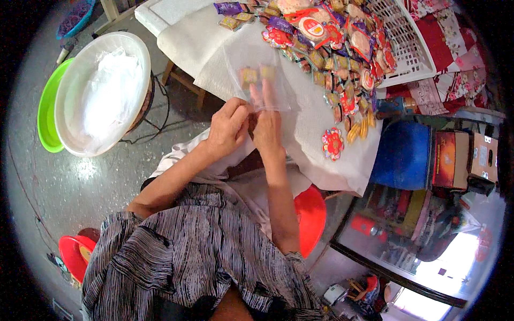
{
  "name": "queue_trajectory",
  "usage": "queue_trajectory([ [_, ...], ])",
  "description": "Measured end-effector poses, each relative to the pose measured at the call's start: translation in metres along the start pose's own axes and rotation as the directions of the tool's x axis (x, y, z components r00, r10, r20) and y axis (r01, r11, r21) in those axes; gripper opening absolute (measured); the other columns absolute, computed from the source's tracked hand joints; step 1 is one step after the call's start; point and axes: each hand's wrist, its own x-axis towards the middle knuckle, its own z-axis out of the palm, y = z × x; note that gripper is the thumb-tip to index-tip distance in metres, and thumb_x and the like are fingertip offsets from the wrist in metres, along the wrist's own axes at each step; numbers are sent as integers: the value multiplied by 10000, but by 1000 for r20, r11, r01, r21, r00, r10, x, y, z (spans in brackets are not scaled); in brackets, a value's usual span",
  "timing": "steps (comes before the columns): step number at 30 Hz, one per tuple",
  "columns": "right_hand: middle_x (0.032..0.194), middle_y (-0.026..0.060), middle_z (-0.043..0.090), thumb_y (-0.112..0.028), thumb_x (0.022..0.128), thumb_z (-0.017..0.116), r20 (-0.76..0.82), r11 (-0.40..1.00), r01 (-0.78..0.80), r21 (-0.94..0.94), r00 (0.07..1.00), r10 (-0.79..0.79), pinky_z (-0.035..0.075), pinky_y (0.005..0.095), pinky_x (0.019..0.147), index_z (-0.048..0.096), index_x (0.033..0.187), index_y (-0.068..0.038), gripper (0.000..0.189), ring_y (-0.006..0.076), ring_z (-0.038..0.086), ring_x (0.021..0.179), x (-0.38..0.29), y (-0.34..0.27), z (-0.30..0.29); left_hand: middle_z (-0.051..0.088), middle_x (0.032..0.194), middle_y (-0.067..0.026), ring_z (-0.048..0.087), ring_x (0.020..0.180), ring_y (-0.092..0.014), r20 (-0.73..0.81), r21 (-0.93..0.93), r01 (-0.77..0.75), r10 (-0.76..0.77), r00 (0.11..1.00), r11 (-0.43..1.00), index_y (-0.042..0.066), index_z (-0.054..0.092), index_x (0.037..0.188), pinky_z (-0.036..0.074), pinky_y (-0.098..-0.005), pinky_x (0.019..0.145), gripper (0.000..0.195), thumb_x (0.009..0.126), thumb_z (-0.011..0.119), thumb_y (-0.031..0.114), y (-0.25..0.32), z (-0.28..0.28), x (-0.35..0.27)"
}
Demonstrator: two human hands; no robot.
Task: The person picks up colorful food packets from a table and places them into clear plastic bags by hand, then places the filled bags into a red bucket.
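A clear plastic bag (283,90) lies over the cloth-covered table in front of me, its mouth towards me. Two small yellow wrapped packets (249,76) show through the film, side by side. My left hand (229,124) is curled, thumb and fingers pinched at the left of the bag's mouth. My right hand (267,130) reaches in through the mouth. Two of its fingers are stretched out and spread, with their tips at the packets. Its thumb and other fingers are hidden, so any grip there cannot be made out.
A heap of wrapped snacks (313,60) covers the table's far right, beside a white plastic basket (419,44). Nearer lie a red flower-shaped packet (333,143) and yellow strips (361,128). A white basin (66,124) of clear bags stands left. A red stool (311,220) is below the table.
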Motion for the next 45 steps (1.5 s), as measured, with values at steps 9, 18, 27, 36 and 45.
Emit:
queue_trajectory([
  [9,1504,242,303,-150,879,576,56,985,63,-158,997,-55,353,508,1073,397,1419,-44,579,464,323,1360,38,20,22,558,974,-184,587,837,-382,36,-5,-5,5,999,1000,-13,562,1007,507,-424,690,298,718,597,-74,-3,3,-6],
  [18,1480,195,368,-146,872,586,48,984,45,-173,998,-37,308,517,1093,425,1403,-35,565,394,343,1367,33,23,20,572,931,-174,592,803,-372,10,-2,30,-30,1000,1000,-7,571,987,498,-423,675,281,723,572,-102,1,-3,0],
  [27,1302,171,530,-130,855,627,-30,995,-18,-102,999,15,340,513,1056,590,1161,-1,334,355,488,1229,-52,2,-24,568,893,-169,591,731,-356,8,38,44,-45,999,998,-1,578,962,485,-416,620,242,743,585,-102,-7,7,-6],
  [36,1053,163,642,-65,816,648,-491,898,-367,-240,844,214,447,486,908,603,1102,-6,295,364,578,1005,-61,91,-81,584,884,-147,598,687,-303,90,151,10,-24,996,988,12,610,937,495,-373,593,193,762,654,-55,-8,10,-11],
  [45,1045,177,662,-129,840,663,-382,654,-557,-511,829,408,460,435,863,577,1185,-40,366,328,611,969,-34,157,-107,577,848,-133,591,694,-311,94,113,-6,-5,996,994,26,613,900,488,-384,597,176,751,656,-59,-1,9,-7],
])
